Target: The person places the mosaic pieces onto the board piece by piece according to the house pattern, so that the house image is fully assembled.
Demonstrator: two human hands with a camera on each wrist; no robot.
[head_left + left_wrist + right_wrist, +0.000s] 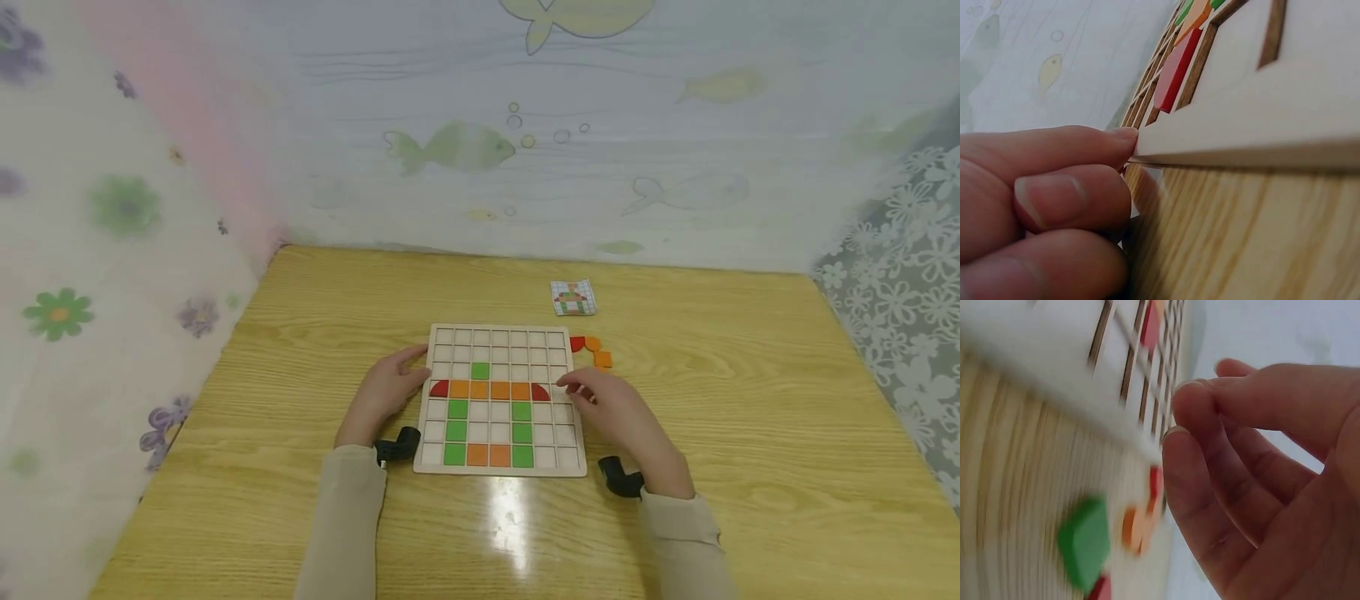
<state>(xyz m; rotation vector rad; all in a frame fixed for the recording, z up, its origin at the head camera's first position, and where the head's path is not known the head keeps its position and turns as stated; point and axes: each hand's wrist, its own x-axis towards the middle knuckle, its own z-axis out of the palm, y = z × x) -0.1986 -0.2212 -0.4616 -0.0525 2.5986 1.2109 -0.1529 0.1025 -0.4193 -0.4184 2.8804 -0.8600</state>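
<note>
A wooden grid board [498,471] lies on the table, with a red quarter-round piece [440,389] and another red piece [539,392] at the ends of a row of orange squares [479,390]. Green squares [457,432] form two columns below, and one green square [480,371] sits above the row. My left hand [384,392] rests at the board's left edge, a fingertip against its side in the left wrist view. Over the right edge hovers my right hand [611,408], its thumb and fingertips close together with nothing seen between them.
Beyond the right hand lie a loose red piece [577,343], an orange round [592,343] and an orange square [603,359]. The right wrist view also shows a green piece [1085,540] beside the board. A pattern card [573,297] lies behind.
</note>
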